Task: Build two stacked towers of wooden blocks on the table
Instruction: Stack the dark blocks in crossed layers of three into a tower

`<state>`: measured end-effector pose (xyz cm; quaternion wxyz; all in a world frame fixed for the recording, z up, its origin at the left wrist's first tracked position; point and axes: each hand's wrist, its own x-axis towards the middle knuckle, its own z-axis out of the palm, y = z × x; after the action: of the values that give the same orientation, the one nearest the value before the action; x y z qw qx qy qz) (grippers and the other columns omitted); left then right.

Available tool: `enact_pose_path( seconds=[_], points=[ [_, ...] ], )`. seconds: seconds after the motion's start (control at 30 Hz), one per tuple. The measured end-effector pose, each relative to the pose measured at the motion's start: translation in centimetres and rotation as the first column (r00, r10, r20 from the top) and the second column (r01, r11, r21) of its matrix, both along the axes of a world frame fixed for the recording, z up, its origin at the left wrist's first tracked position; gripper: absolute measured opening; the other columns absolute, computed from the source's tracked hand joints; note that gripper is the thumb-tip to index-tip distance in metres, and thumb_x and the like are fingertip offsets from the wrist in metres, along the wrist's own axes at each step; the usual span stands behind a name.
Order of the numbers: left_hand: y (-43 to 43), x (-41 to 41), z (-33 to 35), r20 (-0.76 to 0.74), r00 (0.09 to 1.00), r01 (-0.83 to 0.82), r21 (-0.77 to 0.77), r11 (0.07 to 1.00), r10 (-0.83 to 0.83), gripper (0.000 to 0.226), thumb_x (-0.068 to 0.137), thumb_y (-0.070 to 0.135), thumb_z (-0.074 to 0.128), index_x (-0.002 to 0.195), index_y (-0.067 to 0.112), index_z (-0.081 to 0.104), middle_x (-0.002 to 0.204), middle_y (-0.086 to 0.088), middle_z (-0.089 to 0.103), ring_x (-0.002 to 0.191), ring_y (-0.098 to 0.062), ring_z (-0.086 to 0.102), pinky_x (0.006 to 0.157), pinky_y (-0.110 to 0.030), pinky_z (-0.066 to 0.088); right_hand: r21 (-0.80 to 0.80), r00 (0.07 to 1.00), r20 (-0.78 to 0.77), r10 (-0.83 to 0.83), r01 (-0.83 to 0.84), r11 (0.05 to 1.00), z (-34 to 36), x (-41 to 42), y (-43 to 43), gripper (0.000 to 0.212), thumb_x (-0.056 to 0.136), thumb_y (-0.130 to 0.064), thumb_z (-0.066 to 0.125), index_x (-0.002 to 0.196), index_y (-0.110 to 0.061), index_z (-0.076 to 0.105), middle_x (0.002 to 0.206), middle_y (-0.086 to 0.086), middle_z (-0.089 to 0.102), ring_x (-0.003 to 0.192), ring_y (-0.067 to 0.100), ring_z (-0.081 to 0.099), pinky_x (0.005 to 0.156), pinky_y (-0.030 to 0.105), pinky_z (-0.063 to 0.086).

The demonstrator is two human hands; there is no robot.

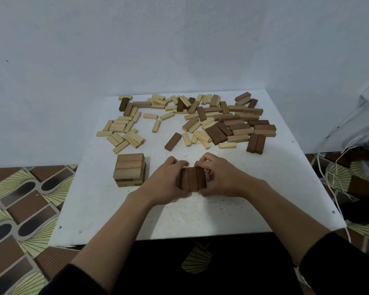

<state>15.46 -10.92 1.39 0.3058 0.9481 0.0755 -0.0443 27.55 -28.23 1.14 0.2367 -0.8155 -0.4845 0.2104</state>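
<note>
— Where do the dark brown blocks (193, 178) sit?
— Three lie side by side, near-centre on the white table (254, 201), gripped between the left hand (164, 182) and the right hand (219, 177).
— And the tan stack (130, 170)?
— It stands just left, several layers high.

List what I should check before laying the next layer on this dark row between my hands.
1. Dark row: three blocks side by side, tops level: ok.
2. Left hand and right hand grip the row from opposite sides: ok.
3. Whether a layer lies under the row: hidden by the hands: cannot tell.
4. Left tower stands upright, apart from the row: ok.
5. Spare dark block lies loose just beyond the hands: ok.
</note>
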Motion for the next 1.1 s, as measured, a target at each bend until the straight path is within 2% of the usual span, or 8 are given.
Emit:
enact_pose_path(
  seconds=[0.13, 0.33, 0.5, 0.7, 0.83, 0.9, 1.0, 1.1],
  points=[
    [0.3, 0.3, 0.1, -0.023, 0.999, 0.025, -0.012, 1.000, -0.025, 0.065, 0.072, 0.032, 0.089, 0.129, 0.021, 0.059, 0.114, 0.001, 0.046, 0.094, -0.011, 0.052, 0.075, -0.017, 0.047, 0.000, 1.000, 0.019, 0.007, -0.007, 1.000, -0.2, 0.1, 0.1, 0.041, 0.067, -0.031, 0.085, 0.101, -0.018, 0.065, 0.105, -0.004, 0.049, 0.077, 0.014, 0.053, 0.074, 0.039, 0.055],
    [0.0, 0.5, -0.2, -0.003, 1.000, 0.029, -0.012, 1.000, -0.029, 0.061, 0.072, 0.037, 0.088, 0.124, 0.020, 0.061, 0.114, 0.004, 0.048, 0.096, -0.010, 0.053, 0.078, -0.018, 0.045, 0.006, 0.999, -0.011, 0.036, -0.036, 0.999, -0.5, 0.6, -0.2, 0.051, 0.070, -0.041, 0.087, 0.113, -0.022, 0.067, 0.111, -0.006, 0.048, 0.082, 0.013, 0.055, 0.078, 0.034, 0.054],
    [-0.3, 0.1, -0.1, 0.011, 1.000, -0.011, -0.020, 1.000, 0.011, 0.061, 0.072, 0.038, 0.088, 0.122, 0.018, 0.060, 0.114, 0.000, 0.049, 0.099, -0.014, 0.052, 0.087, -0.032, 0.051, 0.020, 0.999, -0.021, 0.030, -0.029, 0.999, -0.8, 0.5, -0.2, 0.053, 0.072, -0.042, 0.088, 0.116, -0.021, 0.066, 0.112, -0.007, 0.047, 0.080, 0.015, 0.053, 0.077, 0.034, 0.054],
    [0.1, 0.4, -0.1, -0.009, 1.000, -0.020, -0.018, 1.000, 0.020, 0.064, 0.066, 0.036, 0.093, 0.120, 0.020, 0.062, 0.112, 0.000, 0.050, 0.094, -0.010, 0.050, 0.075, -0.015, 0.042, 0.023, 0.999, -0.023, 0.039, -0.038, 0.999, -0.7, 0.7, 0.1, 0.048, 0.070, -0.039, 0.089, 0.110, -0.022, 0.066, 0.107, -0.007, 0.047, 0.078, 0.013, 0.053, 0.073, 0.030, 0.053],
    [0.1, 0.5, 0.0, -0.005, 1.000, -0.004, -0.013, 1.000, 0.004, 0.062, 0.066, 0.034, 0.093, 0.119, 0.020, 0.063, 0.110, 0.001, 0.051, 0.092, -0.011, 0.051, 0.072, -0.014, 0.040, 0.040, 0.999, -0.021, 0.032, -0.031, 0.999, -0.6, 0.6, 0.0, 0.046, 0.069, -0.037, 0.090, 0.106, -0.022, 0.067, 0.103, -0.008, 0.047, 0.076, 0.011, 0.050, 0.068, 0.024, 0.048],
    [0.0, 0.4, 0.2, 0.027, 1.000, 0.003, -0.002, 1.000, -0.003, 0.063, 0.065, 0.035, 0.093, 0.118, 0.019, 0.063, 0.109, 0.002, 0.052, 0.092, -0.011, 0.052, 0.072, -0.014, 0.040, 0.066, 0.999, -0.035, 0.021, -0.019, 0.998, -0.5, 0.3, -0.2, 0.046, 0.069, -0.036, 0.090, 0.106, -0.022, 0.067, 0.103, -0.009, 0.046, 0.076, 0.010, 0.050, 0.069, 0.028, 0.051],
    [0.1, -0.2, 1.3, 0.079, 0.997, -0.006, -0.006, 1.000, 0.006, 0.064, 0.062, 0.036, 0.095, 0.116, 0.020, 0.064, 0.109, 0.005, 0.053, 0.089, -0.006, 0.052, 0.075, -0.022, 0.047, 0.124, 0.999, -0.045, 0.002, 0.004, 0.992, 0.1, -0.5, -0.5, 0.050, 0.069, -0.036, 0.089, 0.111, -0.023, 0.066, 0.107, -0.009, 0.045, 0.079, 0.015, 0.051, 0.072, 0.036, 0.054],
    [0.5, -1.1, 3.1, 0.130, 0.991, -0.010, 0.005, 1.000, 0.009, 0.063, 0.062, 0.036, 0.094, 0.115, 0.021, 0.065, 0.109, 0.008, 0.054, 0.086, -0.004, 0.053, 0.075, -0.022, 0.048, 0.179, 1.000, -0.009, -0.007, 0.009, 0.984, 1.4, -1.2, -0.2, 0.057, 0.068, -0.039, 0.089, 0.117, -0.025, 0.065, 0.109, -0.011, 0.044, 0.086, 0.014, 0.050, 0.077, 0.036, 0.054]
  ],
)
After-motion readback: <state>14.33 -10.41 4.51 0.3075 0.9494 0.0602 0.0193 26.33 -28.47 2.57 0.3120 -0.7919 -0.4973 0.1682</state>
